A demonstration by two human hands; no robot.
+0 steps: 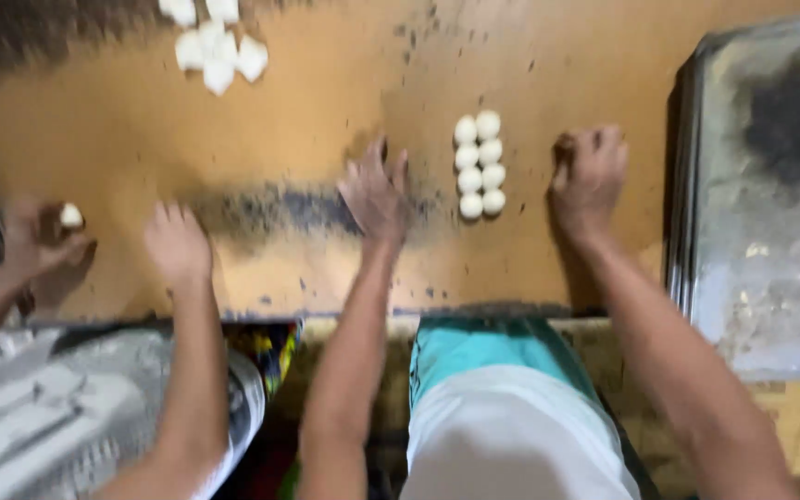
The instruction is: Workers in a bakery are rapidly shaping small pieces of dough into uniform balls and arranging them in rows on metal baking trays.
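My left hand (pixel 377 194) lies flat on the brown table (pixel 326 83), fingers spread, palm down; whether anything is under the palm is hidden. My right hand (pixel 590 174) is curled into a fist on the table, and nothing shows inside it. Between my hands sit several small white dough balls (pixel 480 165) in two neat columns, nearer my right hand and touching neither hand.
A metal tray (pixel 770 231) dusted with flour stands at the right. A loose pile of white dough pieces (pixel 215 46) lies at the far left. A co-worker's hands are at the left; one (pixel 39 239) holds a dough ball (pixel 71 216), the other (pixel 178 245) rests on the table.
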